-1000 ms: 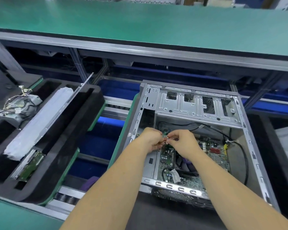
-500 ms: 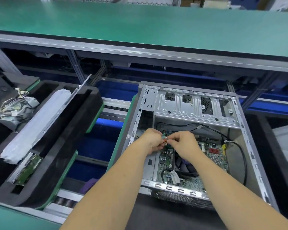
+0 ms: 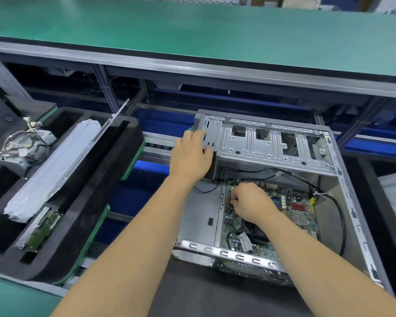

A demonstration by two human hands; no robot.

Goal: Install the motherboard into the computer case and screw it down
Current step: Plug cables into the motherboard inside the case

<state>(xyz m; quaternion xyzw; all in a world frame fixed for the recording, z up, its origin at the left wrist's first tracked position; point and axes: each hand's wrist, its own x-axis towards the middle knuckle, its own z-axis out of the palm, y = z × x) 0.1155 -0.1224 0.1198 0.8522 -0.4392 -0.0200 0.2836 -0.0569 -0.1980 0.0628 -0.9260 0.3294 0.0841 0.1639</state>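
Now, left hand: my fingers curl round the computer case at its far-left corner.
Right hand: curled on the motherboard; grip unclear.
Motherboard: on the case floor.
Writing: none legible.

Conveyor line with rollers and blue belt carries, just left of the left hand gripping its corner, a black foam tray on a green-edged pallet, and under both hands the open computer case on a dark mat.
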